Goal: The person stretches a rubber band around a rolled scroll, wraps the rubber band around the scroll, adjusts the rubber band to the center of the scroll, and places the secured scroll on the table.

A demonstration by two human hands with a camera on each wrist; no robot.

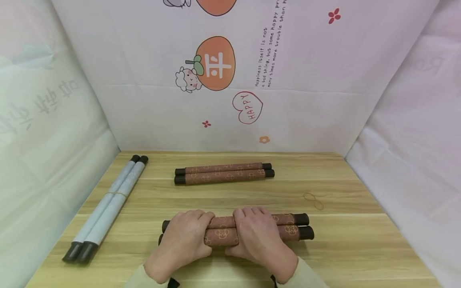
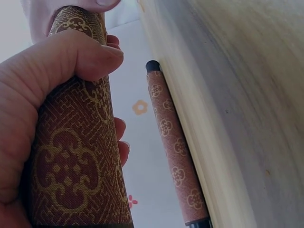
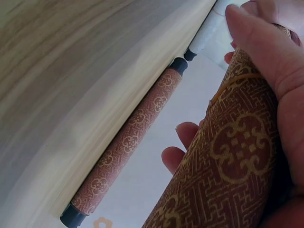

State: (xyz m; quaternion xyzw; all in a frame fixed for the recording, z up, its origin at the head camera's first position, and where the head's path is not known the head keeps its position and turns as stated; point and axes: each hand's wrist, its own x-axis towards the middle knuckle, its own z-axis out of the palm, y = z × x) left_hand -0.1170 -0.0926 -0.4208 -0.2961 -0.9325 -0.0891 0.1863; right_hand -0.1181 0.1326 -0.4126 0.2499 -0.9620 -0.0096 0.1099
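"Fingers [image 3: 172, 156] on both hands?"

"Curled. Left hand [image 1: 185, 236] and right hand [image 1: 257, 236] grip the same brown patterned scroll [image 1: 223, 237], thumbs on the near side."

"Where's it sitting?"

"Crosswise, front part of the wooden table [image 1: 342, 252] (lifted or resting, can't tell)."

"How far along?"

"Held one's rolled up, with an elastic band [image 3: 237, 80] round it in the right wrist view. Blue-grey scroll [image 1: 119, 196], far left: rolled, banded too."

"Left to do?"

"Probably the rear brown scroll [image 1: 225, 175]: rolled, no band visible. Loose elastic loop [image 1: 314, 199] lies off to the right. Bands going on or coming off? Can't say."
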